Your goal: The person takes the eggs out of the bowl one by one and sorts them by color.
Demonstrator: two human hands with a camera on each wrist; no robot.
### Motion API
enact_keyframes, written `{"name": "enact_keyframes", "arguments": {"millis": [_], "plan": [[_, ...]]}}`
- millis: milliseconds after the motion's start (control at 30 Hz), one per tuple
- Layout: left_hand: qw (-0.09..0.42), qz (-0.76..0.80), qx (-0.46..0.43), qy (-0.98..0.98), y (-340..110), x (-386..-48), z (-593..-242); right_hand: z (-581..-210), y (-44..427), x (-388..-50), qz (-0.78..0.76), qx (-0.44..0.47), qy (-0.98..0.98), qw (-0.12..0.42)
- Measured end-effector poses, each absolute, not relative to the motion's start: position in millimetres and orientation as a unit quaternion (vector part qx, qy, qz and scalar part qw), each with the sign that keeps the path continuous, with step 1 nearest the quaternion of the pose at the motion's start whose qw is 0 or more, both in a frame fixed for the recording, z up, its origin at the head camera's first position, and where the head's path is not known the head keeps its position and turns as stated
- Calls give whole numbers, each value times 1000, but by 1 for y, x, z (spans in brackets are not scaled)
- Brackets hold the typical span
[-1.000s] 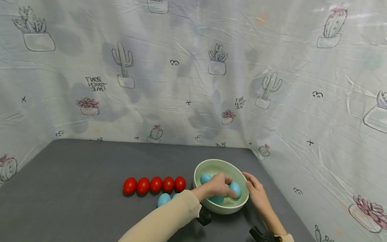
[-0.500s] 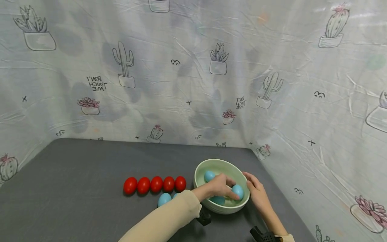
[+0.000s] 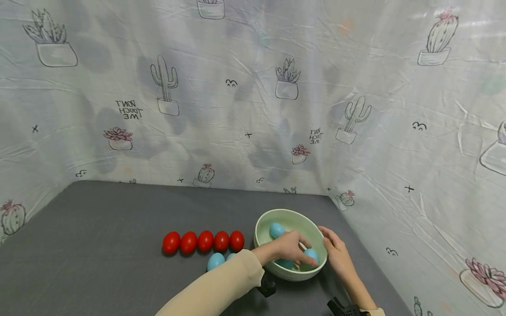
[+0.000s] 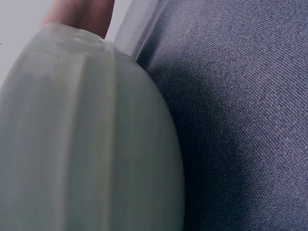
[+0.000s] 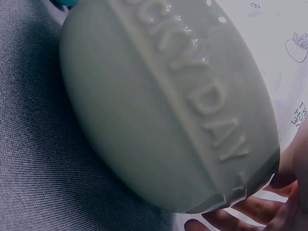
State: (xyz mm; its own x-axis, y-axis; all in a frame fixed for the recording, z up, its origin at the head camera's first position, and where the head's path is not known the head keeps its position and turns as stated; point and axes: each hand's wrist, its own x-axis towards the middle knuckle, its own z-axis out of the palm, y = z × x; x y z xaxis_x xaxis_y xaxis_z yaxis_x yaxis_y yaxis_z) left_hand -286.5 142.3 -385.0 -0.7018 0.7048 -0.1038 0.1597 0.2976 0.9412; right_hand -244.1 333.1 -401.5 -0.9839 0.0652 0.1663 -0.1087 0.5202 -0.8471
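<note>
A pale green bowl (image 3: 292,275) stands on the table with light blue eggs inside; its raised lettering shows in the right wrist view. My left hand (image 3: 291,246) reaches into it, the fingers apart and the thumb lying against one blue egg (image 3: 312,253). Another blue egg (image 3: 277,230) rests at the bowl's left, and a third (image 3: 285,263) is partly hidden under the hand. My right hand (image 3: 339,254) holds the bowl's right side at the rim. The left wrist view shows only the bowl's outer wall (image 4: 96,134) and fingers (image 4: 84,17) of the right hand beyond it.
Several red eggs (image 3: 205,242) stand in a row left of the bowl. In front of them lie a blue egg (image 3: 215,261) and another (image 3: 231,256) mostly behind the left sleeve (image 3: 221,285). A patterned curtain (image 3: 245,109) surrounds the grey table (image 3: 99,245).
The blue egg in my left hand has gone lower into the bowl, and the fingers have spread away from it. The egg at the bowl's left has shifted slightly right. My right hand stays put.
</note>
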Motion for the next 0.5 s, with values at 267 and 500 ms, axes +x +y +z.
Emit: {"name": "enact_keyframes", "arguments": {"millis": [267,500], "plan": [[244,512,283,773,143,-284,-385,-402,333,-244,484,6,-871,86],[225,511,284,780,143,-283,-383,-401,332,-245,483,15,-871,91]]}}
